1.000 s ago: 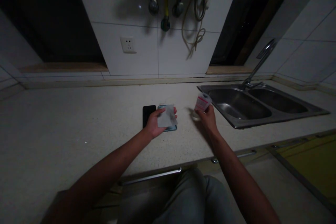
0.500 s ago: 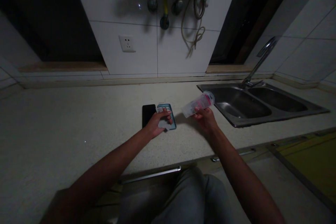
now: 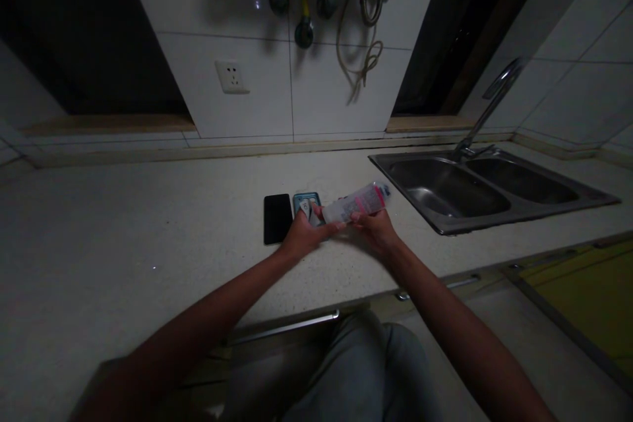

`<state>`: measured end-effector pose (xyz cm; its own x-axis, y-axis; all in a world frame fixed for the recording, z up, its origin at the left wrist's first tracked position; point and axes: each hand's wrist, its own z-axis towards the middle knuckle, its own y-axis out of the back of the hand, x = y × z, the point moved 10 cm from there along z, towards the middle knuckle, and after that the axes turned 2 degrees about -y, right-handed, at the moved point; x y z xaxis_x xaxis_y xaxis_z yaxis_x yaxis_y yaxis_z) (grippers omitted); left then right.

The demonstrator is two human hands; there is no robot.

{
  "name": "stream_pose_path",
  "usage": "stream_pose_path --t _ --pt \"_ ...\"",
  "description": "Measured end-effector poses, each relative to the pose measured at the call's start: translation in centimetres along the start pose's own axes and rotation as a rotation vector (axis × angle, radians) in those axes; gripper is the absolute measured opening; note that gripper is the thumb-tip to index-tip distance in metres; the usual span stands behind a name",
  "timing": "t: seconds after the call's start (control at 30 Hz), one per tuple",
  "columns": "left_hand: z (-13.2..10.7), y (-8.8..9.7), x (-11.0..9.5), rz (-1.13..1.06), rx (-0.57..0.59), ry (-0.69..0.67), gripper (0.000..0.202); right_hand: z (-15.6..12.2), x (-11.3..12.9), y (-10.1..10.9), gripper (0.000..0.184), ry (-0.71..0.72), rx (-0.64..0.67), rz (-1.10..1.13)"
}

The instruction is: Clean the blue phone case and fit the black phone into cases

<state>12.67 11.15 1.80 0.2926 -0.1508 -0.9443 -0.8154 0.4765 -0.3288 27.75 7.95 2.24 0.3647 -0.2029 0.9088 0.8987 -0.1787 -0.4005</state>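
Note:
My right hand (image 3: 376, 229) grips a clear bottle with a pink label (image 3: 357, 202), tipped on its side with its neck pointing left. My left hand (image 3: 302, 236) is closed on a small pale cloth or wipe (image 3: 307, 209), bunched right at the bottle's neck. Under my left hand a blue-rimmed phone case (image 3: 306, 200) lies on the pale counter (image 3: 163, 237). A black phone (image 3: 277, 218) lies flat just left of the case.
A steel double sink (image 3: 487, 188) with a tall tap (image 3: 489, 109) sits at the right. A wall socket (image 3: 229, 76) and hanging hoses (image 3: 363, 20) are on the tiled wall behind. The counter's front edge runs just below my hands.
The bottle has been tipped from upright to lying sideways and moved left to my left hand. My left hand has crumpled the wipe and brought it up to the bottle's neck.

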Motion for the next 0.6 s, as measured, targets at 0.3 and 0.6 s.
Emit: stream_pose_path --t 0.3,0.6 --pt "-0.91 0.04 0.25 -0.050 -0.048 -0.005 0.059 -0.36 -0.12 0.11 0.047 -0.011 0.011 0.011" --pt "-0.68 -0.23 0.90 -0.135 0.013 0.055 0.058 -0.59 -0.04 -0.01 0.054 0.003 0.023 0.002"
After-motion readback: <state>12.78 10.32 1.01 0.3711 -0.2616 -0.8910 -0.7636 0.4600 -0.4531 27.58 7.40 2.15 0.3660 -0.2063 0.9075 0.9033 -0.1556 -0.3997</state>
